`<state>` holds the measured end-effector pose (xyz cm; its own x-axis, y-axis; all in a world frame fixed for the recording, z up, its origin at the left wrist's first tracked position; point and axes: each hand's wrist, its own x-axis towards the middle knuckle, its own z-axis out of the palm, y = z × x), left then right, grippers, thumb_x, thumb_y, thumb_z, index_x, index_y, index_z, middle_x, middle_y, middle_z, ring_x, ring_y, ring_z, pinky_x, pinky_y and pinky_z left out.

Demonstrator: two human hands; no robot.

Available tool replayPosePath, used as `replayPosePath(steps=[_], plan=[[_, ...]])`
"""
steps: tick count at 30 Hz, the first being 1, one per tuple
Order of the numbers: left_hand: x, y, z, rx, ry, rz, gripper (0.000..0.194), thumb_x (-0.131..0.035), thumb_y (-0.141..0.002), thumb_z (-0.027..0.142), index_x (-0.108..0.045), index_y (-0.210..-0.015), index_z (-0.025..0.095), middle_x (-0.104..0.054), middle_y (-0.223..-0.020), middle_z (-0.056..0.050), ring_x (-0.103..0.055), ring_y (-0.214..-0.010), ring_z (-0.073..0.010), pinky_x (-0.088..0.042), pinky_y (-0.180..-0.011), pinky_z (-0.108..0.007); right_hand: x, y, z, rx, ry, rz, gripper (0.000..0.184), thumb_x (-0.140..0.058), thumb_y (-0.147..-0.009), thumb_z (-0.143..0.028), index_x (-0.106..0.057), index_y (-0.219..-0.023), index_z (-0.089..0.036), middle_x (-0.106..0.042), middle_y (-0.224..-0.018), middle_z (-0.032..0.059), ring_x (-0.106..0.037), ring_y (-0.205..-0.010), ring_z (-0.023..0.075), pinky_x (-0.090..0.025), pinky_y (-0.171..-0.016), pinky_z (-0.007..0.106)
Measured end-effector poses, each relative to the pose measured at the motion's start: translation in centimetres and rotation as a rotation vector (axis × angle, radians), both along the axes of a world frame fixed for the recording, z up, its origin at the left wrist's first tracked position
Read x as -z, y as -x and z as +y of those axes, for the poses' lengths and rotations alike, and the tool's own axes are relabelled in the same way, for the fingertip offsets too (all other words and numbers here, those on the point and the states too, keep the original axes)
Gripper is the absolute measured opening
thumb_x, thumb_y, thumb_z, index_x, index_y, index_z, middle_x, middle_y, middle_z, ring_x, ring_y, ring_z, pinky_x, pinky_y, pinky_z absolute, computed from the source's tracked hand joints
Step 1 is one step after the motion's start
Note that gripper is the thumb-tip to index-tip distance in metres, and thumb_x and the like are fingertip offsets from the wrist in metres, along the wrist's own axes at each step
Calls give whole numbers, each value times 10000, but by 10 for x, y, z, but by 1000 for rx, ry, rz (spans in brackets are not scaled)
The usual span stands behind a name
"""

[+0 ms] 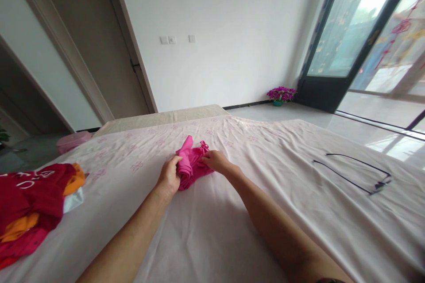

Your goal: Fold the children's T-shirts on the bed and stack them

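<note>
A small bright pink garment [190,162] lies bunched in the middle of a bed with a pale pink flowered sheet [265,194]. My left hand [170,176] grips the garment's left side with its fingers curled round the cloth. On the garment's right edge, my right hand [215,160] pinches the fabric. Both forearms reach in from the bottom of the view.
A heap of red, orange and white clothes [31,203] lies at the bed's left edge. A thin black clothes hanger [357,172] rests on the sheet at the right. Beyond the bed are a doorway, a white wall, potted purple flowers [280,94] and a glass door [352,35].
</note>
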<state>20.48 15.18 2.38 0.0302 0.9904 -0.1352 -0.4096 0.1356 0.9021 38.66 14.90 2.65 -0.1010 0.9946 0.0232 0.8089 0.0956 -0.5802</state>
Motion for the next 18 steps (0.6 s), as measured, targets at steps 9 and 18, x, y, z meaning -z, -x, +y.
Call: replayPosePath(steps=[9, 18], plan=[[18, -50, -1, 234, -316, 672, 336, -626, -796, 242, -670, -1113, 141, -729, -1039, -111, -651, -1050, -247, -493, -916, -326, 5, -15, 8, 134, 355, 860, 366, -467, -930, -427, -647, -795, -138, -628, -613, 45, -559, -519, 135, -468, -503, 240], [0, -22, -28, 178, -834, 1297, 406, -409, -927, 166, -667, -1240, 185, -666, -1274, -94, -578, -1229, -220, -400, -1115, -394, 28, -6, 26, 163, -78, 564, 208, -592, -823, -209, -712, -993, -206, -696, -710, -18, -632, -672, 145, -457, -576, 198]])
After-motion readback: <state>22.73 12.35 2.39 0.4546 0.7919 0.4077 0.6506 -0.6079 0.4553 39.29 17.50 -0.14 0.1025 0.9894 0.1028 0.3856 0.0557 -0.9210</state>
